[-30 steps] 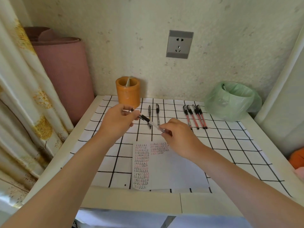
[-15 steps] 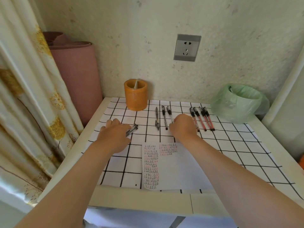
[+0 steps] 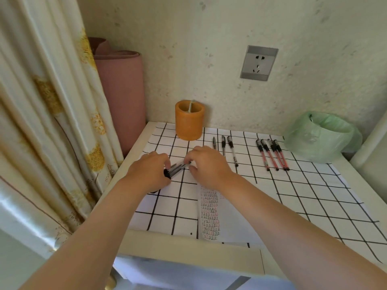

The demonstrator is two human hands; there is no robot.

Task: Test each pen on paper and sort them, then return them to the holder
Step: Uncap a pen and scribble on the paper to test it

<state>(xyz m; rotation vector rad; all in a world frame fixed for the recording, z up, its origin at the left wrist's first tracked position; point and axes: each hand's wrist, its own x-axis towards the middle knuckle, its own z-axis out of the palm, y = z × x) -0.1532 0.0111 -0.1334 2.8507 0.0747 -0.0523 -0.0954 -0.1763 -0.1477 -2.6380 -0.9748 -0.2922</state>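
The left hand (image 3: pixel 150 172) grips a small bundle of clear black-capped pens (image 3: pixel 178 166) at its capped end, low over the white table cover with black grid lines (image 3: pixel 303 195). The right hand (image 3: pixel 209 166) pinches the bundle's tip end between thumb and fingers. The number of pens in the bundle I cannot count. Just right of this hand lie three black pens (image 3: pixel 232 147) in a row, and further right four red pens (image 3: pixel 270 156). One orange cylindrical pen holder (image 3: pixel 189 122) stands near the wall. One white paper sheet with written rows (image 3: pixel 209 214) lies at the front edge.
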